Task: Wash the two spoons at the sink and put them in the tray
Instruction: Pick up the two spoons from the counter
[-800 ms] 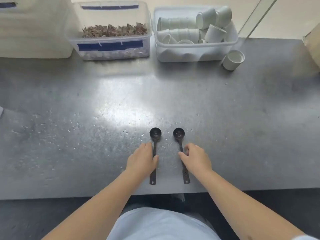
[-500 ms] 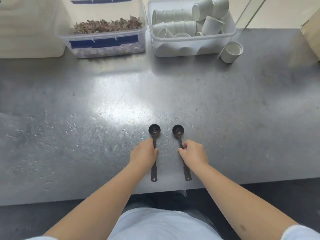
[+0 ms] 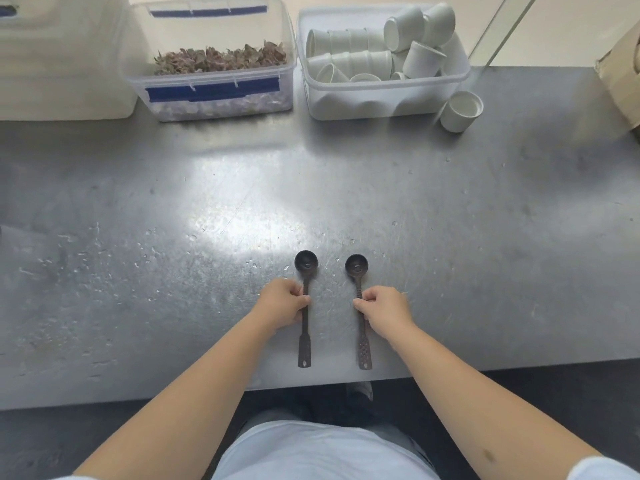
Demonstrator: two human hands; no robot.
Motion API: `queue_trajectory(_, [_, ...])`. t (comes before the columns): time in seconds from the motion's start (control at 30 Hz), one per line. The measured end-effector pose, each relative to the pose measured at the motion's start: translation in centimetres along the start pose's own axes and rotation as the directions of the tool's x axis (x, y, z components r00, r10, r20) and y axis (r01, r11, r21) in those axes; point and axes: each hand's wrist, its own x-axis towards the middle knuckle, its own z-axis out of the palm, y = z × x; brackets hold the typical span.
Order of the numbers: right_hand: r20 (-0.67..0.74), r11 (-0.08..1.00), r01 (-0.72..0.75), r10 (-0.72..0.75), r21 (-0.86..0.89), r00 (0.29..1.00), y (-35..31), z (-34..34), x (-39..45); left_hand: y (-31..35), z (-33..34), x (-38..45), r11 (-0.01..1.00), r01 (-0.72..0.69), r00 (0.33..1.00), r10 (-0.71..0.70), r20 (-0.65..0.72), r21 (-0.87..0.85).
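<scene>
Two dark long-handled spoons lie side by side on the wet steel counter (image 3: 450,271), bowls pointing away from me. My left hand (image 3: 282,303) pinches the handle of the left spoon (image 3: 305,348) about halfway along. My right hand (image 3: 386,311) pinches the handle of the right spoon (image 3: 356,266) the same way. Both spoons still seem to rest on the counter. No sink or tray is in view.
At the back stand a clear tub of dried leaves (image 3: 214,64) and a white tub of stacked white cups (image 3: 381,64), with one loose cup (image 3: 462,110) beside it. A large pale container (image 3: 59,57) sits at the back left. The counter's front edge runs just below the spoon handles.
The fingers of both hands have curled tighter around the spoon handles. The spoons have stayed in place on the counter; the view shifted slightly.
</scene>
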Motion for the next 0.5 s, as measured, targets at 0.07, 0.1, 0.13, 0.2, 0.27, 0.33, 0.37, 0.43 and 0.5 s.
queue_trajectory(0.07, [0.062, 0.989, -0.017, 0.008, 0.149, 0.998, 0.1, 0.0, -0.2, -0.1, -0.2, -0.7, 0.997, 0.021, 0.999, -0.018, 0.037, -0.075])
queue_trajectory(0.1, [0.091, 0.972, -0.026, 0.005, 0.233, 0.996, 0.0, -0.1, -0.4, -0.1, -0.4, -1.1, 0.995, 0.02, 0.999, -0.015, 0.048, -0.096])
queue_trajectory(0.13, [0.118, 0.949, -0.034, -0.004, 0.314, 0.993, -0.1, -0.2, -0.7, 0.0, -0.6, -1.7, 0.994, 0.01, 0.998, -0.004, 0.057, -0.111])
queue_trajectory(0.2, [0.151, 0.903, -0.036, -0.032, 0.428, 0.988, -0.5, -0.6, -1.2, 0.0, -1.1, -3.0, 0.99, -0.02, 0.998, 0.029, 0.064, -0.141])
queue_trajectory(0.27, [0.158, 0.878, -0.018, -0.066, 0.478, 0.985, -1.0, -1.0, -1.8, 0.0, -1.6, -4.3, 0.985, -0.044, 0.997, 0.053, 0.05, -0.165])
queue_trajectory(0.33, [0.161, 0.867, 0.014, -0.108, 0.498, 0.981, -1.4, -1.6, -2.5, -0.1, -2.0, -5.7, 0.984, -0.06, 0.998, 0.063, 0.011, -0.169])
queue_trajectory(0.37, [0.167, 0.861, 0.03, -0.133, 0.507, 0.977, -1.7, -2.0, -2.9, -0.1, -2.2, -6.4, 0.985, -0.065, 0.998, 0.064, -0.012, -0.163])
queue_trajectory(0.43, [0.202, 0.852, 0.049, -0.179, 0.52, 0.963, -2.3, -2.6, -3.8, -0.3, -2.5, -8.1, 0.986, -0.072, 0.996, 0.063, -0.066, -0.151])
queue_trajectory(0.5, [0.233, 0.851, 0.074, -0.225, 0.521, 0.946, -2.7, -3.1, -4.7, -0.7, -2.6, -9.8, 0.984, -0.084, 0.991, 0.066, -0.114, -0.156])
